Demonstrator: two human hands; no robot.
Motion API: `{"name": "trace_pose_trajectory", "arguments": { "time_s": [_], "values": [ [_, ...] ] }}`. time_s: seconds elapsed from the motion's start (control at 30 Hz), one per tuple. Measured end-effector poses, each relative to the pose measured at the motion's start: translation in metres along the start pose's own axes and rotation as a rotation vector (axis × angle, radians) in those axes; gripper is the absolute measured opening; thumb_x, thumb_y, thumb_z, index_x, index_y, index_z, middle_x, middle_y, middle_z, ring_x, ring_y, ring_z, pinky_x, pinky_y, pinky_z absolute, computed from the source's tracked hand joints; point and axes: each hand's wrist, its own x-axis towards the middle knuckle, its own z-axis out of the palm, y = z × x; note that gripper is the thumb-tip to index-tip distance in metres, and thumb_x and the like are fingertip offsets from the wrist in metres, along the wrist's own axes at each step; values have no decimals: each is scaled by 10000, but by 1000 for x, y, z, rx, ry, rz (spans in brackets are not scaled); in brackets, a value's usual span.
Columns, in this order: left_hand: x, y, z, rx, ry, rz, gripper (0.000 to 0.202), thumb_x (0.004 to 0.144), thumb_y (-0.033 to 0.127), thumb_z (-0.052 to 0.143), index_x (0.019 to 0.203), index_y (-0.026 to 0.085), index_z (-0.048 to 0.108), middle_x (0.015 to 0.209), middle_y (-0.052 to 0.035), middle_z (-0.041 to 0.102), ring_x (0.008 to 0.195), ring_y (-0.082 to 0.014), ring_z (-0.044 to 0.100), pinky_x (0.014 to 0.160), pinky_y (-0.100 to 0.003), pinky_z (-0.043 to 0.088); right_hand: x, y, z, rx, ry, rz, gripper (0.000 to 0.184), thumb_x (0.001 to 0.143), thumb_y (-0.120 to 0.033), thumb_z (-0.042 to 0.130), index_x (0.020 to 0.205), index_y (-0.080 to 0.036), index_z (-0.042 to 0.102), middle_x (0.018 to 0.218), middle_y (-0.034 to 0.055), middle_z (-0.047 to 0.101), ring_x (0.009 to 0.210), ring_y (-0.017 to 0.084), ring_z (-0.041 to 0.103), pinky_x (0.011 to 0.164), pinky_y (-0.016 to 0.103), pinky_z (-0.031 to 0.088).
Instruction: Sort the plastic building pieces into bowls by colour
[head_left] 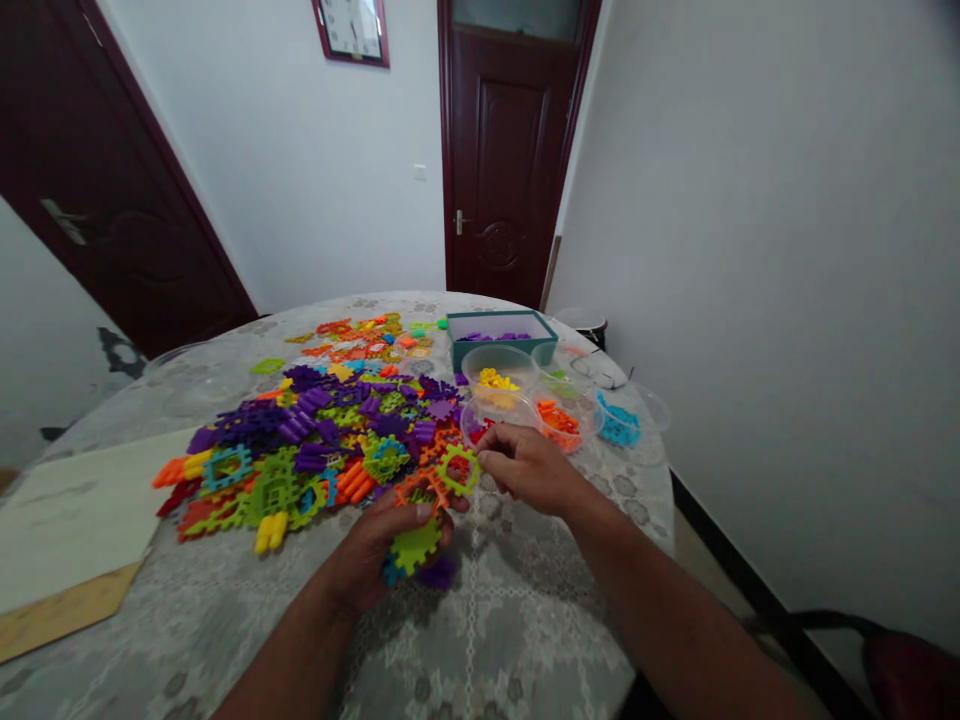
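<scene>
A big pile of interlocking plastic pieces (pixel 322 430), purple, green, orange and yellow, covers the middle of a round table (pixel 495 620). My left hand (pixel 379 555) is closed round a small cluster of joined pieces (pixel 416 550), a lime green gear-shaped one on top with blue and purple below. My right hand (pixel 529 465) is curled just right of the pile, its fingertips pinching at a green square frame piece (pixel 457 468) at the pile's edge.
Clear plastic bowls hold sorted pieces: yellow (pixel 497 378), orange (pixel 559 420), blue (pixel 619 425), red (pixel 487 420). A teal box (pixel 501 335) with purple pieces stands behind them. A pale board (pixel 67 520) lies at the left. A dark chair (pixel 892 660) stands at the lower right.
</scene>
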Motion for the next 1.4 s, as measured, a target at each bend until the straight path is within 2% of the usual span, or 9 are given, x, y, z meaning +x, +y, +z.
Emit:
{"name": "trace_pose_trajectory", "arguments": {
  "time_s": [0.13,0.23,0.33,0.47,0.63,0.83,0.97,1.17,1.4],
  "values": [
    [0,2,3,-92,83,10,426,764,264,814,1168,155,736,1016,-149,748,732,-213,681,556,-267,505,6,5,-41,-1,28,50,85,857,-273,626,858,-197,665,550,-54,572,448,90,496,429,189,379],
    [-1,4,5,-132,130,11,373,753,249,832,1101,153,737,993,-132,742,706,-199,682,550,-261,510,18,18,-82,34,279,50,146,830,-317,661,880,-183,688,575,-34,611,455,98,516,421,198,407],
    [-1,4,5,-140,160,-9,351,757,288,849,1054,139,738,942,-121,735,704,-202,688,547,-261,515,31,39,-111,186,617,31,274,773,-331,712,987,-159,711,733,12,704,519,103,569,442,203,450],
    [0,1,2,-162,173,-21,366,775,339,851,1059,145,727,906,-110,730,721,-219,701,530,-256,507,37,61,-121,253,712,60,417,760,-286,690,1150,-141,711,1088,108,763,602,103,634,447,196,463],
    [0,-2,0,-177,178,-41,387,794,401,847,1057,149,716,870,-99,718,728,-222,708,536,-252,509,29,48,-95,112,571,24,364,846,-290,611,1159,-147,730,1083,108,775,588,94,614,479,197,457],
    [-1,-2,2,-119,69,-26,440,839,471,798,1107,129,727,798,-78,672,663,-191,657,483,-232,464,5,2,-15,-40,20,-134,320,945,-300,613,1230,-238,746,1035,40,769,657,111,643,613,229,499],
    [-1,-4,3,-79,24,-76,429,829,516,793,1002,128,733,772,-85,673,645,-203,666,470,-238,465,-3,-2,23,-21,-181,-188,301,953,-229,601,1217,-246,742,995,23,751,766,130,664,669,226,492],
    [-1,-6,1,-115,-19,-161,512,812,590,780,960,102,736,746,-92,671,609,-192,658,443,-228,439,-2,3,35,139,-256,-47,142,913,-266,619,995,-200,715,750,-25,660,626,103,572,576,208,422],
    [2,-5,-2,-225,58,-192,459,859,588,737,974,148,682,759,-83,674,618,-207,683,431,-221,444,-1,2,26,297,-262,108,165,858,-356,659,914,-214,594,539,-92,506,435,83,410,422,198,295]
  ]
}}
